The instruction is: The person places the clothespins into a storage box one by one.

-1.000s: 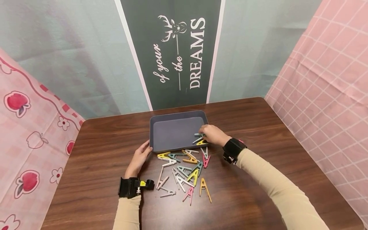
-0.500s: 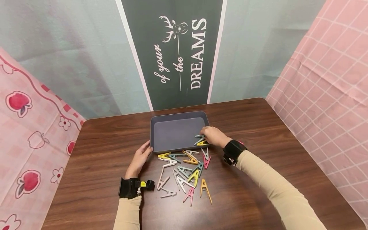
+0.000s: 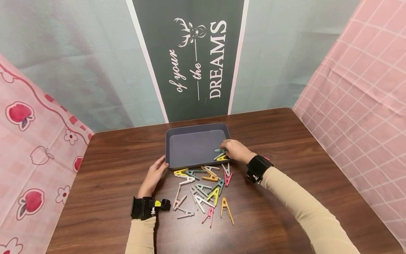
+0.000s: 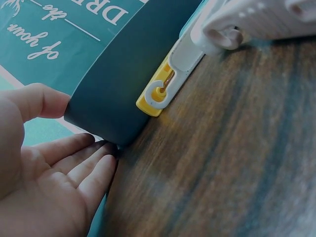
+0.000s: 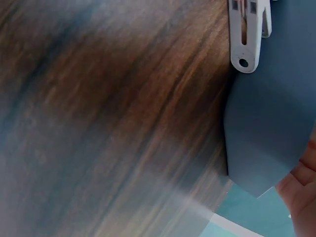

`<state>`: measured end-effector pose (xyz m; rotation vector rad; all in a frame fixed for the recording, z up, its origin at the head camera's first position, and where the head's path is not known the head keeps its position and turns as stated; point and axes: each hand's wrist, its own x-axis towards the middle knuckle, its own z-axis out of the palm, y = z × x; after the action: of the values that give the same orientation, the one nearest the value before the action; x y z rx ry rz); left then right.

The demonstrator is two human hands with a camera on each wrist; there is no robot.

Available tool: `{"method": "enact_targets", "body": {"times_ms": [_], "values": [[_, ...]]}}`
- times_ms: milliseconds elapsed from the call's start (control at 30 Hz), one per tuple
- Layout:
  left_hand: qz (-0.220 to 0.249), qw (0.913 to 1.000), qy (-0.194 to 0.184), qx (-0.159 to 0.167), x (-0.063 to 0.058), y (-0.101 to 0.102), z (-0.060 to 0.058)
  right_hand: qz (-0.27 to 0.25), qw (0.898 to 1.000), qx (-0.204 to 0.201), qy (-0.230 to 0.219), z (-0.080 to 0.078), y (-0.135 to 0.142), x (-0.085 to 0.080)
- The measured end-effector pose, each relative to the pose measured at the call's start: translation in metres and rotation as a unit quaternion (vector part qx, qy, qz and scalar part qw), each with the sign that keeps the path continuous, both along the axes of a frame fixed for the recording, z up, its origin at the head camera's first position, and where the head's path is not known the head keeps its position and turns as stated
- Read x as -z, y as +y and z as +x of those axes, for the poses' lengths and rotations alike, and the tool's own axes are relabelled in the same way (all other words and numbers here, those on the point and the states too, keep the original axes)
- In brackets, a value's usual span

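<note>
A shallow grey tray (image 3: 196, 129) stands at the table's back edge. My left hand (image 3: 153, 176) touches its near left corner; in the left wrist view, the thumb (image 4: 52, 102) meets the wall and extended fingers lie at the bottom corner. My right hand (image 3: 237, 150) reaches over the right wall, curled fingers pinching a light blue clothespin (image 3: 217, 155) low in the tray. Beside that clothespin lies a yellow clothespin (image 3: 221, 158), partly hidden by the right hand. In the right wrist view, only the edge of the right hand (image 5: 302, 192) shows, outside the tray wall.
Several loose clothespins lie before the tray, among them a lime one (image 3: 213, 196), an orange one (image 3: 224, 206) and a pink one (image 3: 209, 213). A yellow clothespin (image 3: 181, 172) sits close against the tray's front wall. Curtains hang behind the wooden table (image 3: 279, 141).
The light blue clothespin has turned and dropped slightly beside the yellow one, with the right hand shifting a little. The left hand stays at the tray corner.
</note>
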<state>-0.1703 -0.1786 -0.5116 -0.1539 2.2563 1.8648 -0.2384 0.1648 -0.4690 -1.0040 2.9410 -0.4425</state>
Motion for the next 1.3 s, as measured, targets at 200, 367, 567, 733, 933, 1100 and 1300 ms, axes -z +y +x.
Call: {"method": "enact_targets", "body": {"times_ms": [200, 367, 567, 733, 933, 1100, 1300], "values": [[0.003, 0.9999, -0.007, 0.007, -0.001, 0.0, 0.0, -0.05, 0.998, 0.026, -0.015, 0.001, 0.003, -0.002], [0.004, 0.9999, -0.011, 0.009, -0.001, 0.001, 0.0, -0.057, 0.997, 0.039, -0.02, 0.008, 0.005, -0.006], [0.004, 0.9999, -0.01, 0.012, -0.003, -0.001, 0.001, -0.06, 0.998, 0.032, -0.009, 0.022, 0.005, -0.01], [0.003, 0.9998, -0.012, 0.013, -0.001, -0.002, -0.001, -0.07, 0.997, 0.025, -0.001, 0.031, 0.005, -0.011], [0.005, 0.9998, -0.014, 0.011, 0.001, -0.002, -0.003, -0.076, 0.997, 0.031, 0.013, 0.043, 0.01, -0.013], [0.005, 0.9998, -0.014, 0.012, 0.0, -0.003, -0.003, -0.072, 0.997, 0.025, 0.027, 0.054, 0.013, -0.014], [0.015, 0.9998, -0.01, 0.01, 0.001, -0.002, -0.003, -0.071, 0.997, 0.01, 0.043, 0.064, 0.015, -0.014]]}}
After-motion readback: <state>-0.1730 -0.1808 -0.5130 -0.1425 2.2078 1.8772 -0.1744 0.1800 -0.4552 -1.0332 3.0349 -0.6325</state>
